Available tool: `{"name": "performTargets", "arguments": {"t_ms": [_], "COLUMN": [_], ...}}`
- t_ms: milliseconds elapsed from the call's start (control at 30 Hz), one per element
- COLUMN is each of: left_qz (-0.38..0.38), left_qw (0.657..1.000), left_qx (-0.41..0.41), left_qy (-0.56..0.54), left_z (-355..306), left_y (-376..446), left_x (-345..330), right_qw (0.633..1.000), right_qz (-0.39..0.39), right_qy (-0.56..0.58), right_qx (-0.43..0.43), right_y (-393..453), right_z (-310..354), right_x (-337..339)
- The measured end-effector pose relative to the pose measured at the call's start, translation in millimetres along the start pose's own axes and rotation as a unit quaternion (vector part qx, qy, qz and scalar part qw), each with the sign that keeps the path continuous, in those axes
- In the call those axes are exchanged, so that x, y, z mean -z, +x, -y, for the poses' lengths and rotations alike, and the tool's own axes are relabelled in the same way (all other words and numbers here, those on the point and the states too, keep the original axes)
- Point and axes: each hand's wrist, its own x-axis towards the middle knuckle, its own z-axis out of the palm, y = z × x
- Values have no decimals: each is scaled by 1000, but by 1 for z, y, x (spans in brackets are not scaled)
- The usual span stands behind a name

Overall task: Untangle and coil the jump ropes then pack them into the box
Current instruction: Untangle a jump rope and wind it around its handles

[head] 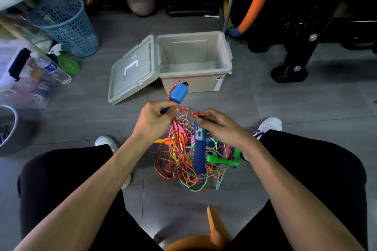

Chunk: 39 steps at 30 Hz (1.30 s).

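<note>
A knotted red rope (190, 112) is pinched taut between left hand (156, 120) and right hand (219, 126) above the tangled jump ropes (187, 161), bare floor (275, 98) separating them from the open box (226, 55).

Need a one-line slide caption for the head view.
Left hand and right hand work a knot in the red braided jump rope above a multicoloured tangle; the beige plastic box sits open, empty.

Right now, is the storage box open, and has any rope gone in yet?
Open and empty: the box shows a bare floor inside, its lid leans off the left side, and the ropes are still tangled.
</note>
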Motion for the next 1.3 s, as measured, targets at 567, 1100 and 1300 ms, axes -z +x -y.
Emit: {"name": "performTargets", "arguments": {"t_ms": [567,1100,1300], "left_qz": [56,82,23], "left_qw": [963,879,877], "left_qx": [170,-22,23], "left_qy": [200,470,480], "left_z": [19,20,13], "left_y": [13,-4,-7], "left_x": [10,9,9], "right_qw": [934,971,977], "right_qz": [-178,-194,-132], "right_qy": [237,-16,9], "right_qx": [-199,-141,-165], "right_y": [13,17,13], "right_z": [-12,-6,0], "right_x": [6,-7,-11]}}
